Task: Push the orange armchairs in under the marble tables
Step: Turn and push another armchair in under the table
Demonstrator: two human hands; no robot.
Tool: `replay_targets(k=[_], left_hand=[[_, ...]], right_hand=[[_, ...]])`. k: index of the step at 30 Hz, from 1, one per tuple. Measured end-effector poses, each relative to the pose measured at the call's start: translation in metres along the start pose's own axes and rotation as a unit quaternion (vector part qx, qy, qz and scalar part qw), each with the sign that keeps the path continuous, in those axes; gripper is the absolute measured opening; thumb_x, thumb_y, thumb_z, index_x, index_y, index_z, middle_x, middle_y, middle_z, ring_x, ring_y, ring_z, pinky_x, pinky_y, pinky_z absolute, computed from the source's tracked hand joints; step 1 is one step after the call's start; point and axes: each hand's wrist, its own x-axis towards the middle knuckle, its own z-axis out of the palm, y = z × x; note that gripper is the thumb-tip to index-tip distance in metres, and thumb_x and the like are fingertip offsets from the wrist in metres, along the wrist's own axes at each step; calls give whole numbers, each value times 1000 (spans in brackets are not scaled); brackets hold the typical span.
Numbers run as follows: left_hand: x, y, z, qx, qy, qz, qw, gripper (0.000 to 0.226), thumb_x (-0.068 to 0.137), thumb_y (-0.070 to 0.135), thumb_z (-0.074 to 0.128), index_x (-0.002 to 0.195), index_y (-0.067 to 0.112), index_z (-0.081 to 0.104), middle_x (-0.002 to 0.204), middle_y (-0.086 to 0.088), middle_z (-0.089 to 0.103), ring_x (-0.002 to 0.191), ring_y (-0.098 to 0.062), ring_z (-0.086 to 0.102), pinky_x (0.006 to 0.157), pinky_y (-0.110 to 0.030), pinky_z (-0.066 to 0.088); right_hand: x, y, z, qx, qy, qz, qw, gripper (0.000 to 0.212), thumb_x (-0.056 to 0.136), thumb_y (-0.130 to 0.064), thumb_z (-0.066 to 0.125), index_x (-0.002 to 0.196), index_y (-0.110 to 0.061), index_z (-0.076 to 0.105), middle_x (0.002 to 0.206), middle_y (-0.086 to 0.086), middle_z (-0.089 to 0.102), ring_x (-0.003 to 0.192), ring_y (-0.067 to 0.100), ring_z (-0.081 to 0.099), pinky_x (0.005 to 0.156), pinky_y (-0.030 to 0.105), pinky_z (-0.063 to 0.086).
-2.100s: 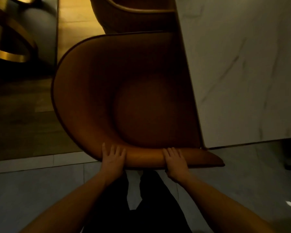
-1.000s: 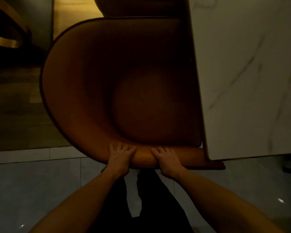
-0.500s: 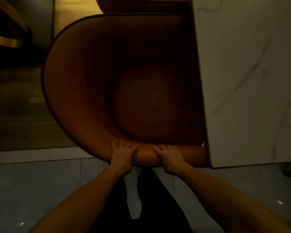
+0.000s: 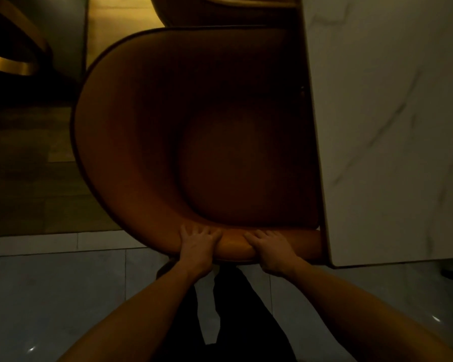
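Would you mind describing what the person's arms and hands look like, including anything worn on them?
Both forearms are bare up to the frame's bottom edge, with no sleeve in view. The left hand and the right hand wear no gloves, and I see no watch, bracelet or ring, though the dim light could hide a small one. Dark trousers show between the arms.

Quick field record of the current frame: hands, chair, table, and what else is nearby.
left hand: fingers curled over the armrest rim of the orange armchair
right hand: grips the same rim, beside the left hand
armchair position: seat front and far end of the near armrest hidden under the marble table
second armchair: beyond the first, also at the table edge
floor: pale tiles underfoot, darker flooring further out
gold ring base: far left, apart from the chair
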Motion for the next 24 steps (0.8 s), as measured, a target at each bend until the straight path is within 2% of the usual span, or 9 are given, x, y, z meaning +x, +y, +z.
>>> replay_targets(k=[10,13,18,24], left_hand=[[0,2,1,-2,8,1,1000,84,69,21,73,141,36,32,139,-4,48,131,-37,35,109,-65,10],[1,3,2,6,-3,1,1000,86,68,25,75,141,37,31,142,-4,46,134,-37,32,108,-65,9],[3,4,4,19,-11,2,1000,93,66,30,76,144,38,26,145,-6,41,134,-41,31,106,-68,9],[6,2,10,32,8,7,999,95,61,41,77,142,39,28,142,-4,44,129,-39,36,105,-67,13]], right_hand=[[2,5,4,-7,-10,1,1000,80,87,-29,65,153,-29,19,146,8,42,121,34,49,98,42,39],[3,5,4,11,-11,14,1000,80,87,-29,64,152,-30,18,149,7,38,124,35,44,103,43,36],[6,3,5,6,-33,35,999,92,78,-26,72,150,-32,14,150,6,33,129,37,38,108,48,33],[10,1,12,-13,-28,46,998,102,71,-28,78,150,-34,13,149,7,33,129,36,37,106,48,33]])
